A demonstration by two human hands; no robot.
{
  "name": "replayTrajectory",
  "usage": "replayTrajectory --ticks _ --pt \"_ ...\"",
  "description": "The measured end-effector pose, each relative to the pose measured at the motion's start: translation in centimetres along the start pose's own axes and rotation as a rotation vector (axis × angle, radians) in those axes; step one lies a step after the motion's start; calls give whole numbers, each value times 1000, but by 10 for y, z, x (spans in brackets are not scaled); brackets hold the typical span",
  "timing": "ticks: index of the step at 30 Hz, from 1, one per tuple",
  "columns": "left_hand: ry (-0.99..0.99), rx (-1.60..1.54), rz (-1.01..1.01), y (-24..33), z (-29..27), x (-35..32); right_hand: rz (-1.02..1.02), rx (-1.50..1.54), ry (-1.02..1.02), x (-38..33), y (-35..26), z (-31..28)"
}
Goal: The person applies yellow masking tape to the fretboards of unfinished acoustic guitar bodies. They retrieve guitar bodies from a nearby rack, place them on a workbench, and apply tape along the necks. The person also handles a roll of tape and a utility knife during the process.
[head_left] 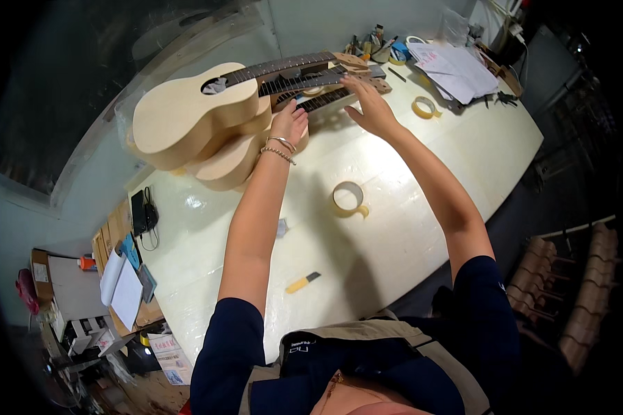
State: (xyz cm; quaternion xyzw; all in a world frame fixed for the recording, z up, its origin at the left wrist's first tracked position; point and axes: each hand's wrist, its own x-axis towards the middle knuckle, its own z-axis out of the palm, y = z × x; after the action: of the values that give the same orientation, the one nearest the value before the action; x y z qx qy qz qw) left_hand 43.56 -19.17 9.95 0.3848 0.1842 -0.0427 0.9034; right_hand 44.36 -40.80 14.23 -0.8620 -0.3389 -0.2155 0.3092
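Right now, three pale wooden guitars lie stacked toward eleven o'clock on the white table (408, 221), their bodies at the left and their dark necks running off toward one o'clock. The top guitar (176, 114) has a crumpled grey wad (216, 86) in its round hole; the middle guitar (257, 121) shows as a strip beneath it, and the bottom guitar (221, 169) sticks out nearest the person.

The left hand (289, 124), just short of twelve o'clock, is over the bottom guitar, its fingers loosely bent beside the neck; whether they grip it I cannot tell. A bangle (282, 142) and a string of beads (278, 153) circle that wrist. The right hand (372, 107), at one o'clock, is released, its fingers stretched out and the thumb held apart, with the fingertips over the far end of the middle guitar's neck; whether they touch it is unclear.

Near the centre of the dial sits a roll of tape (360, 207), and another yellow roll (417, 105) lies between one and two o'clock, close to a heap of papers (457, 72). A yellow cutter (299, 284) lies at six o'clock, a black phone (138, 213) at nine, and a white notepad (126, 297) at eight, on a brown surface beside the table
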Motion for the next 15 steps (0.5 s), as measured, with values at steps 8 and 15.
replayTrajectory --ticks 8,15 --pt "111 -674 44 13 17 65 -221 -382 -201 130 52 51" --pt "97 -103 89 -14 -27 -100 -99 57 -360 38 -42 9"
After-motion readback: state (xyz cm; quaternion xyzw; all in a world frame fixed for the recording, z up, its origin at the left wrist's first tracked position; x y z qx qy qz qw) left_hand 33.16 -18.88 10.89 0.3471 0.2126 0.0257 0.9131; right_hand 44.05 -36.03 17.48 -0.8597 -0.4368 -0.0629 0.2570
